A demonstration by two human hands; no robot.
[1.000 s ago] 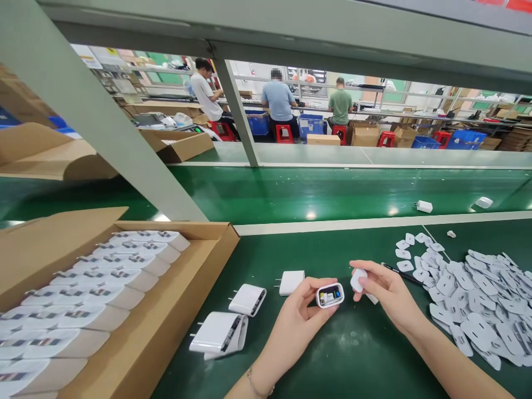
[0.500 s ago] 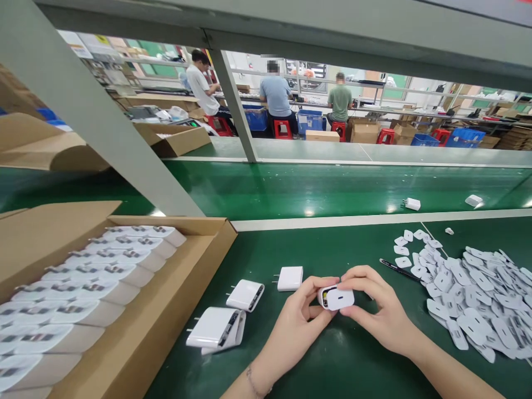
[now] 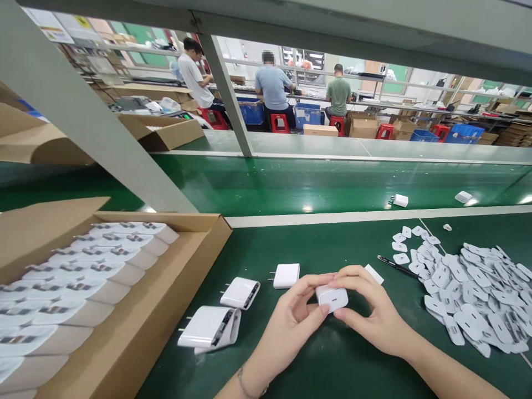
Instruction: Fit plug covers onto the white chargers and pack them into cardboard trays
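Note:
Between my two hands is a white charger (image 3: 332,299), its end with the small port slot facing me. My left hand (image 3: 293,316) grips it from the left, thumb on the end face. From the other side, my right hand (image 3: 368,305) holds it with fingers on top and thumb at the lower edge. An end cap covers the open end. Left of my hands, on the green surface, lie a charger (image 3: 286,276), another charger (image 3: 240,292) with its end open, and a charger (image 3: 205,327) resting on one more.
A cardboard box (image 3: 195,260) at left holds rows of chargers (image 3: 103,277). Many white end caps (image 3: 477,299) are heaped at right beside a black pen (image 3: 397,266). Chargers (image 3: 399,200) sit on the belt (image 3: 266,188) behind. A slanted post (image 3: 112,127) rises at left; people sit beyond.
The end cap sat askew with the charger's inside showing; now it lies flush over the opening. My view has shifted slightly, and a white piece beyond my right hand has come into sight.

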